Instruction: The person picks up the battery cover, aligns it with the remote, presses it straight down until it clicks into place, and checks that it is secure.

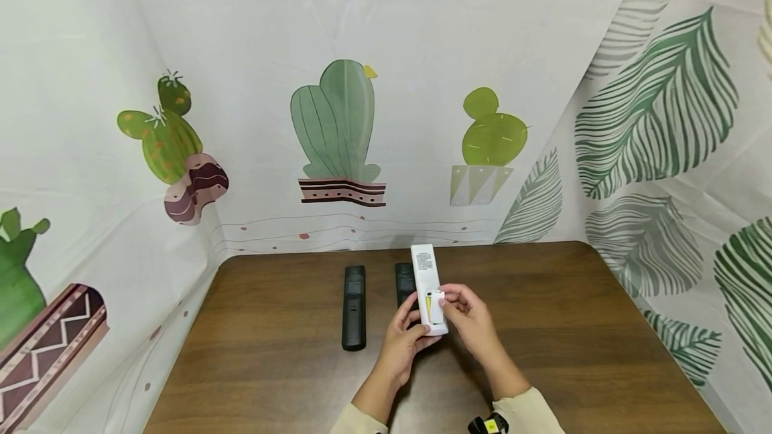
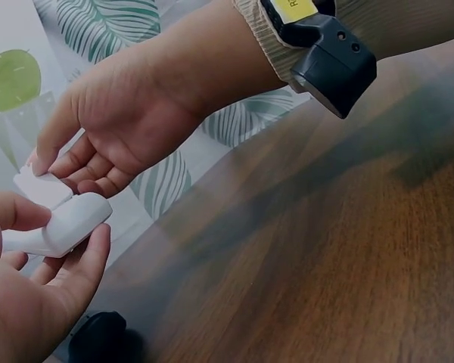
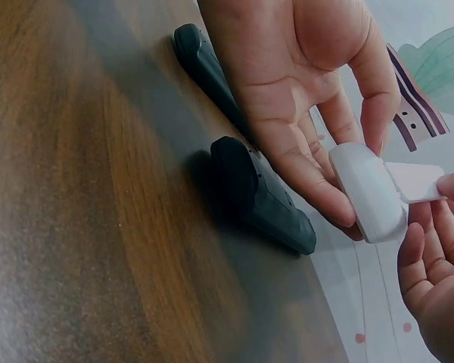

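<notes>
A white remote control (image 1: 425, 265) is held above the table with its back up and its far end tilted away. My left hand (image 1: 399, 341) grips it by its near part, thumb on the edge and fingers beneath. Between thumb and fingers my right hand (image 1: 473, 321) pinches the white battery cover (image 1: 437, 308), lifted at an angle over the battery compartment. Beside the cover shows a yellow battery (image 1: 429, 305); the rest of the compartment is hidden. In the right wrist view, the cover (image 3: 418, 181) sticks out from the remote's end (image 3: 369, 193).
Two black remote controls lie on the brown wooden table (image 1: 271, 367): one (image 1: 354, 307) on the left, the other (image 1: 405, 280) partly behind the white remote and left hand. A cloth with printed cacti and leaves (image 1: 422, 19) hangs along the table's back and sides.
</notes>
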Available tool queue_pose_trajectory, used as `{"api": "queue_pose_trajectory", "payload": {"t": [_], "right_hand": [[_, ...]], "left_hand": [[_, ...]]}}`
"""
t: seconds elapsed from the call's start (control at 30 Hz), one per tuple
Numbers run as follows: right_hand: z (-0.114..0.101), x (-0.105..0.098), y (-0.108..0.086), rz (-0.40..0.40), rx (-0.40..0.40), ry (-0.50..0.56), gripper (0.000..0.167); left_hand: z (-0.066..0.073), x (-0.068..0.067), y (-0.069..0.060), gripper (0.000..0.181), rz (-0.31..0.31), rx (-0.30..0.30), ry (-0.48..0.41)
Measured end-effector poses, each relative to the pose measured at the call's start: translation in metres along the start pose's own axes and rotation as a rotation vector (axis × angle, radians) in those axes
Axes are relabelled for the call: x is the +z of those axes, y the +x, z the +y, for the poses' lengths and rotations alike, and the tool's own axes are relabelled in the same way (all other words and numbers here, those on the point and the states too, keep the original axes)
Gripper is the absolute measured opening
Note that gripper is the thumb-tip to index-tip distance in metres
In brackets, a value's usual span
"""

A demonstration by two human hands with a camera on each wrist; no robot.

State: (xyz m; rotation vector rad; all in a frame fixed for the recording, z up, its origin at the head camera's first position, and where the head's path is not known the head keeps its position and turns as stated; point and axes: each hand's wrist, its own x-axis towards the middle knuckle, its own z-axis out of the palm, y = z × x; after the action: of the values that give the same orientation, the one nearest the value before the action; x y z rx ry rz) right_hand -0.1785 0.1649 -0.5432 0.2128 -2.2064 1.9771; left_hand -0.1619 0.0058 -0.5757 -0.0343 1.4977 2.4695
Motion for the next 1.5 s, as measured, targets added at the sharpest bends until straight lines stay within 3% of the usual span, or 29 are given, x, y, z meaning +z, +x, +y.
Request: {"api": "queue_pose_trajectory", "payload": {"t": [0.6,1.0,1.3,1.5], "right_hand": [[-0.003,-0.001,-0.001,-0.069,0.0,-0.046,0.021],[-0.002,-0.001,0.0,-0.059,0.008,-0.141,0.021],[-0.035,0.0,-0.005,-0.07,0.037,-0.166,0.021],[-0.037,0.0,-0.006,-0.069,0.038,-0.166,0.02]], "left_hand": [[-0.002,-0.002,-0.001,0.077,0.004,-0.019,0.006],[-0.003,-0.003,0.0,0.076,-0.007,-0.017,0.012],[-0.002,-0.002,-0.002,0.077,-0.01,-0.021,0.017],[-0.003,-0.004,-0.001,0.077,-0.014,-0.023,0.012]]}}
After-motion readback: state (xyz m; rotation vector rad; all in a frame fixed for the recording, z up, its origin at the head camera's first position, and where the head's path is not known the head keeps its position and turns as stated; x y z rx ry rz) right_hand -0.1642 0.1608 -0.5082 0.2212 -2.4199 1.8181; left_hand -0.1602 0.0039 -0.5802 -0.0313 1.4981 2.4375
